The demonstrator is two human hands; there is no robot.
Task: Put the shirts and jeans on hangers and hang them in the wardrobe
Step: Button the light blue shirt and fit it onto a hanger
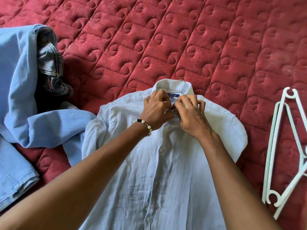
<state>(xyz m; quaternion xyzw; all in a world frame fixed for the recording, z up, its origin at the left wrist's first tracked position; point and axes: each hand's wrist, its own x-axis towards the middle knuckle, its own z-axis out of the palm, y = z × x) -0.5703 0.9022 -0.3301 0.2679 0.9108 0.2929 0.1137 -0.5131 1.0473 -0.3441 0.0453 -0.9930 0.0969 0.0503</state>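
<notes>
A pale blue button-up shirt point(156, 171) lies flat on the bed, front up, collar away from me. A thin hanger hook point(180, 81) pokes out above the collar; the rest of that hanger is hidden inside the shirt. My left hand point(157, 110) and my right hand point(191, 117) meet just below the collar, each pinching the shirt's front edge at the top button. A blue shirt point(25, 100) lies crumpled at the left, with dark jeans point(51, 67) partly tucked under it.
Two white plastic hangers point(285, 146) lie stacked on the red quilted bedspread point(166, 39) at the right. The quilt beyond the collar carries nothing. The wardrobe is out of view.
</notes>
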